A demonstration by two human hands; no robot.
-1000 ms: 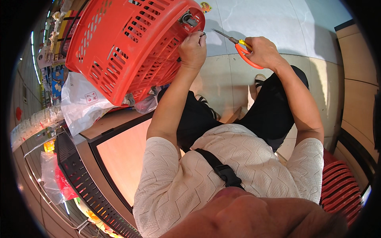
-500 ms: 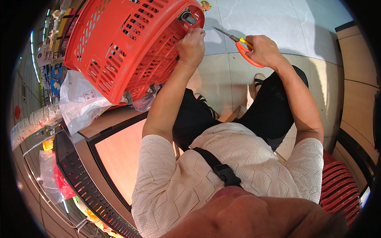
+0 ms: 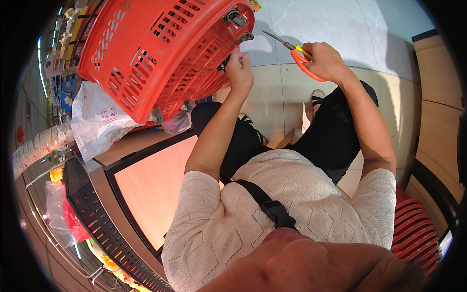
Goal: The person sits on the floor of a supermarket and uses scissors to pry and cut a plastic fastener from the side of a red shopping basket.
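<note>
A red plastic basket (image 3: 134,41) lies tipped on its side at the upper left, its slotted wall facing up and its underside turned toward the hands. A grey wheel (image 3: 235,18) sits at its upper right corner, with a second, darker wheel (image 3: 246,37) just below. The left hand (image 3: 240,70) is right beside the basket's underside, just below that second wheel, its fingers curled in; whether they grip a part cannot be told.

To the right, apart from the basket, the right hand (image 3: 322,62) is closed around the handles of a pair of pliers (image 3: 295,47), orange and yellow, whose thin metal nose points left toward the wheels. Pale floor tiles (image 3: 267,85) show beneath the pliers.

A white plastic bag (image 3: 97,117) rests beneath the basket's lower left side. Nearer the person stands a counter with a light wood panel (image 3: 151,180), and a black slotted rack (image 3: 104,219) runs alongside it. At the right are wooden cabinets (image 3: 440,117) and, close to the person's elbow, a stack of red stools (image 3: 413,228).
</note>
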